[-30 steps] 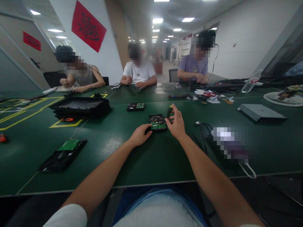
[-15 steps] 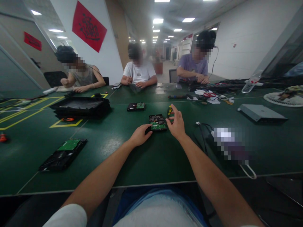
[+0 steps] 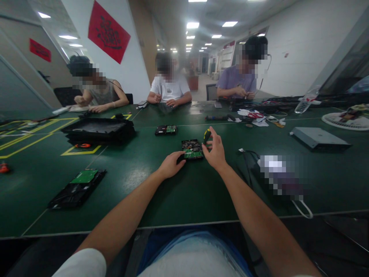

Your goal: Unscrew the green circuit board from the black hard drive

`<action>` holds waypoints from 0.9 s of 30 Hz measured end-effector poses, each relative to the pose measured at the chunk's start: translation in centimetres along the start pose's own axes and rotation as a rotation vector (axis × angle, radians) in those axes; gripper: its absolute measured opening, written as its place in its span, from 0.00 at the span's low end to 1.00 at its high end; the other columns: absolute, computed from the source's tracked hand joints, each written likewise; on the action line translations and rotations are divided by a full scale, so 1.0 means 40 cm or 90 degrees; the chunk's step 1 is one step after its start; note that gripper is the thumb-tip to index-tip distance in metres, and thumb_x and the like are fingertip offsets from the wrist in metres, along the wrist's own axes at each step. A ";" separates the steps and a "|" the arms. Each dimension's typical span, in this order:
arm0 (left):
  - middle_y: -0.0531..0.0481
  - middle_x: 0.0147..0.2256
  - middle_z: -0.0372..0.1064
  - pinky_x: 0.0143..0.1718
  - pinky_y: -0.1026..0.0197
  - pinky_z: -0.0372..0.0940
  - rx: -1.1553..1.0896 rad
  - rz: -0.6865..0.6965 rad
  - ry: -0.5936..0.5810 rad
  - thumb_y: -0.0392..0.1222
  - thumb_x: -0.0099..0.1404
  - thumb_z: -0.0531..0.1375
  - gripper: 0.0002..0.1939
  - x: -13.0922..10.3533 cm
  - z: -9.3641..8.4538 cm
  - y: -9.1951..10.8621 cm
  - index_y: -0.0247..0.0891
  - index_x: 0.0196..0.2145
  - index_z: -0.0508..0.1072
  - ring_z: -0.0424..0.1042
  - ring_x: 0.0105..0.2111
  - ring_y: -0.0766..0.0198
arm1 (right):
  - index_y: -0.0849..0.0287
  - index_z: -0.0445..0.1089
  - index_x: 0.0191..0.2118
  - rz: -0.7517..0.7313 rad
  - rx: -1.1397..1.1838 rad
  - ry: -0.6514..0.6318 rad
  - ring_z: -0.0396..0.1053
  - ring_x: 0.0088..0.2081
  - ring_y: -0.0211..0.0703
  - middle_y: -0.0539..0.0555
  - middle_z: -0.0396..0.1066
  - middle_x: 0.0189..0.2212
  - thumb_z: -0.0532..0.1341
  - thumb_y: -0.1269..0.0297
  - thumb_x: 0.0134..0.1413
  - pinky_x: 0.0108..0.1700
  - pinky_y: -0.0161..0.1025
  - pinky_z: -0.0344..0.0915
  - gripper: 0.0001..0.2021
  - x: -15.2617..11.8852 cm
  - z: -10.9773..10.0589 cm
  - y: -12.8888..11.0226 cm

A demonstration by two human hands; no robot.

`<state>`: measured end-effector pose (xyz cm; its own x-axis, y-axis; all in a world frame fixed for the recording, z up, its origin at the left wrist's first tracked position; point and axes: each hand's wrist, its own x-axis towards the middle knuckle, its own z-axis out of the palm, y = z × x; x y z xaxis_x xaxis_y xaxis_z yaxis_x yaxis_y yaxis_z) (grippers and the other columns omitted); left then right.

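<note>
A hard drive [image 3: 191,148] with a green circuit board on its near part lies on the table in front of me. My left hand [image 3: 172,164] grips its left edge, the thumb by the near corner and the other fingers partly hidden along the side. Beside the drive's right edge, my right hand [image 3: 215,151] is closed on a screwdriver [image 3: 206,136] with a yellow and dark green handle. The handle tilts up between thumb and fingers; its shaft and tip cannot be made out.
Another hard drive [image 3: 166,130] lies farther back. At left are a black bracket with a green board [image 3: 77,188] and stacked black trays [image 3: 99,130]. A blurred-out device [image 3: 281,177] with cables and a grey metal box [image 3: 319,138] are at right. Three people sit opposite.
The screwdriver handle has turned slightly in my right hand. My left hand and the hard drive stay put. Across the table, the person in purple has shifted their head and hands.
</note>
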<state>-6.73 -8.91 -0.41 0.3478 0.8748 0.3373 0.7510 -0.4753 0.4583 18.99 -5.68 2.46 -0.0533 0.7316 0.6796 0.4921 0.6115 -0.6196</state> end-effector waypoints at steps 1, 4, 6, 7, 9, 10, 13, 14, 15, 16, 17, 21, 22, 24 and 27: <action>0.40 0.59 0.74 0.64 0.46 0.67 0.000 0.001 0.002 0.46 0.72 0.59 0.25 0.000 0.001 -0.001 0.38 0.64 0.70 0.73 0.60 0.50 | 0.40 0.43 0.76 -0.001 0.001 0.000 0.76 0.41 0.43 0.60 0.61 0.61 0.63 0.69 0.61 0.43 0.47 0.81 0.44 0.000 0.000 0.000; 0.40 0.59 0.74 0.64 0.46 0.67 0.000 0.003 0.002 0.46 0.72 0.59 0.25 0.000 0.001 0.000 0.38 0.64 0.70 0.73 0.59 0.50 | 0.40 0.42 0.76 0.000 -0.011 -0.005 0.75 0.40 0.42 0.60 0.61 0.60 0.61 0.71 0.62 0.43 0.47 0.81 0.43 -0.001 -0.001 -0.002; 0.41 0.59 0.74 0.64 0.47 0.67 0.003 0.002 -0.002 0.46 0.72 0.59 0.25 0.000 0.001 0.001 0.38 0.64 0.70 0.73 0.59 0.50 | 0.39 0.43 0.76 0.001 -0.026 -0.005 0.75 0.40 0.43 0.60 0.61 0.60 0.61 0.71 0.62 0.42 0.48 0.81 0.43 -0.001 -0.002 -0.004; 0.41 0.59 0.74 0.64 0.47 0.67 0.003 -0.001 -0.004 0.46 0.72 0.60 0.25 0.000 0.000 0.002 0.39 0.64 0.70 0.73 0.59 0.50 | 0.39 0.43 0.76 0.000 -0.032 -0.004 0.76 0.40 0.43 0.60 0.62 0.59 0.61 0.71 0.62 0.42 0.48 0.81 0.43 -0.001 -0.002 -0.004; 0.41 0.59 0.74 0.64 0.47 0.67 0.002 -0.006 -0.007 0.46 0.72 0.60 0.25 0.000 -0.002 0.003 0.39 0.64 0.70 0.73 0.60 0.50 | 0.39 0.44 0.76 0.001 -0.044 -0.002 0.76 0.39 0.44 0.60 0.62 0.59 0.62 0.71 0.62 0.42 0.49 0.81 0.43 -0.001 -0.004 -0.006; 0.41 0.59 0.73 0.64 0.47 0.67 0.001 -0.007 -0.008 0.46 0.72 0.60 0.25 0.000 -0.003 0.003 0.39 0.65 0.70 0.73 0.60 0.50 | 0.39 0.45 0.76 0.001 -0.049 0.001 0.76 0.39 0.44 0.60 0.62 0.59 0.62 0.71 0.61 0.42 0.49 0.81 0.43 -0.001 -0.004 -0.007; 0.41 0.60 0.73 0.64 0.47 0.66 0.002 -0.006 -0.010 0.46 0.72 0.59 0.26 0.000 -0.003 0.002 0.38 0.65 0.69 0.73 0.60 0.50 | 0.41 0.46 0.76 0.001 -0.060 0.009 0.76 0.38 0.44 0.60 0.62 0.58 0.63 0.71 0.60 0.43 0.51 0.81 0.43 -0.001 -0.005 -0.008; 0.41 0.60 0.73 0.64 0.47 0.66 0.002 -0.004 -0.009 0.46 0.72 0.59 0.26 0.001 -0.003 0.001 0.38 0.65 0.69 0.72 0.60 0.50 | 0.41 0.46 0.76 0.000 -0.063 0.012 0.76 0.38 0.44 0.60 0.62 0.57 0.63 0.71 0.60 0.44 0.52 0.80 0.43 -0.001 -0.005 -0.009; 0.41 0.60 0.73 0.64 0.47 0.66 0.003 -0.003 -0.008 0.46 0.73 0.59 0.25 0.001 -0.002 0.000 0.39 0.65 0.69 0.72 0.60 0.50 | 0.41 0.45 0.76 0.000 -0.064 0.015 0.76 0.37 0.44 0.60 0.62 0.58 0.64 0.71 0.60 0.44 0.52 0.80 0.44 0.000 -0.005 -0.009; 0.41 0.60 0.73 0.65 0.47 0.66 0.004 -0.003 -0.007 0.46 0.73 0.59 0.25 0.001 -0.001 -0.001 0.39 0.65 0.69 0.72 0.60 0.50 | 0.42 0.45 0.76 0.000 -0.065 0.019 0.76 0.37 0.44 0.60 0.62 0.58 0.64 0.70 0.60 0.45 0.53 0.80 0.44 0.000 -0.005 -0.009; 0.42 0.60 0.73 0.65 0.46 0.66 0.006 -0.004 -0.007 0.46 0.73 0.59 0.25 0.001 0.000 -0.001 0.39 0.65 0.69 0.72 0.60 0.50 | 0.42 0.45 0.76 0.001 -0.064 0.024 0.76 0.37 0.44 0.60 0.62 0.59 0.64 0.70 0.59 0.45 0.53 0.80 0.44 0.000 -0.004 -0.009; 0.41 0.60 0.73 0.64 0.47 0.66 0.009 -0.006 -0.007 0.46 0.72 0.60 0.25 0.000 0.001 0.001 0.38 0.64 0.70 0.73 0.59 0.51 | 0.44 0.46 0.75 0.005 -0.056 0.025 0.75 0.37 0.43 0.61 0.63 0.60 0.65 0.70 0.59 0.45 0.52 0.80 0.43 0.000 -0.002 -0.010; 0.41 0.60 0.73 0.64 0.47 0.67 0.008 -0.007 -0.005 0.46 0.72 0.60 0.25 0.000 0.000 0.002 0.38 0.64 0.70 0.73 0.59 0.51 | 0.44 0.46 0.75 0.006 -0.052 0.020 0.75 0.37 0.43 0.61 0.63 0.60 0.64 0.69 0.59 0.43 0.51 0.81 0.43 0.000 -0.002 -0.010; 0.41 0.60 0.73 0.64 0.47 0.67 0.005 -0.009 -0.004 0.46 0.72 0.59 0.25 0.000 -0.001 0.004 0.38 0.64 0.70 0.73 0.59 0.51 | 0.43 0.45 0.76 0.005 -0.038 0.014 0.74 0.38 0.44 0.61 0.63 0.60 0.64 0.69 0.60 0.40 0.48 0.81 0.43 0.001 -0.002 -0.010; 0.42 0.59 0.74 0.64 0.47 0.67 0.007 -0.006 -0.007 0.46 0.72 0.59 0.25 0.001 -0.001 0.003 0.39 0.64 0.70 0.73 0.59 0.51 | 0.42 0.44 0.76 -0.009 -0.027 0.010 0.74 0.41 0.46 0.61 0.63 0.59 0.62 0.70 0.61 0.39 0.47 0.81 0.43 0.002 -0.002 -0.010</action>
<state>-6.66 -8.95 -0.30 0.3463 0.8805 0.3237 0.7607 -0.4655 0.4523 18.86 -5.90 2.77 -0.0475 0.7184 0.6941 0.5273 0.6082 -0.5934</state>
